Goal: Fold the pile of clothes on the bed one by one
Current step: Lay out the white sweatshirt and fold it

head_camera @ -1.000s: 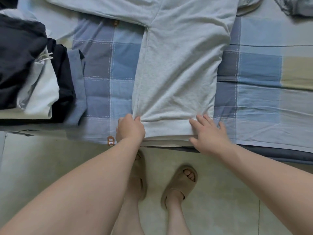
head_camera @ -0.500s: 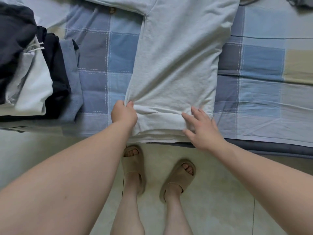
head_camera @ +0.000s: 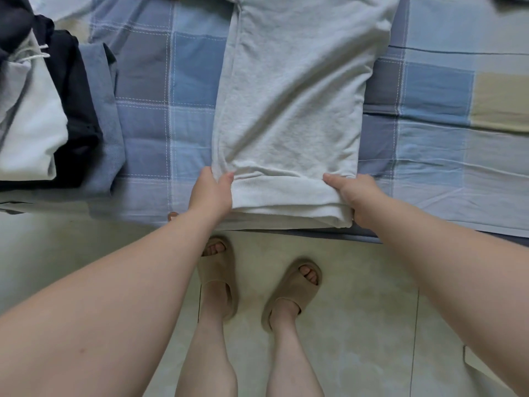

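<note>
Grey garment point(head_camera: 289, 104), head view: spread flat on checked bedspread point(head_camera: 171, 81), hem at the near bed edge, left hand point(head_camera: 210, 193) pinching the hem's left corner, right hand point(head_camera: 355, 196) gripping its right corner, clothes stack point(head_camera: 43, 124) lying apart at left.

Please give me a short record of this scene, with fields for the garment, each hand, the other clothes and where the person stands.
garment: light grey garment, spread on the checked bedsheet, hem at the bed's near edge
left hand: pinches the hem's left corner, thumb on top
right hand: grips the hem's right corner, thumb on top
other clothes: stack of clothes, dark, white and blue, at the left of the bed
stance: on the tiled floor, in beige slippers
</note>
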Demonstrator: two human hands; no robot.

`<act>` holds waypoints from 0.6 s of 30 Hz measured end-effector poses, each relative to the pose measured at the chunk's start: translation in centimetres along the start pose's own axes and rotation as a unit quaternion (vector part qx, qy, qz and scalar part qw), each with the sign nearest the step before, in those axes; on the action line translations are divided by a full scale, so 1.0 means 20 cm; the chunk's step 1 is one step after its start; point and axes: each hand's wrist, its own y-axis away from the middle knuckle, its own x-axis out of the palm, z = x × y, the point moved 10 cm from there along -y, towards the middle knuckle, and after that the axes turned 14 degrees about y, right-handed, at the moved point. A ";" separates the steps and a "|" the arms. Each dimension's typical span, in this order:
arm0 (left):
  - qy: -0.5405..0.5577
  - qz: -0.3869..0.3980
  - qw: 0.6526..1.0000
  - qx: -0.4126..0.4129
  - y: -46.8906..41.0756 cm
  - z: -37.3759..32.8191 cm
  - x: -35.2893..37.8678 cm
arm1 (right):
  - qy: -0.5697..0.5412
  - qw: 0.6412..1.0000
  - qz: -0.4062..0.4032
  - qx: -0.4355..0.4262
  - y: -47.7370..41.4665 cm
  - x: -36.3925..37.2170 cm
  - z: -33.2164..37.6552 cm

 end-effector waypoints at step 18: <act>-0.325 -0.021 0.928 0.180 0.17 -0.32 -0.03 | 0.335 0.920 -0.118 -0.166 0.27 -0.24 0.23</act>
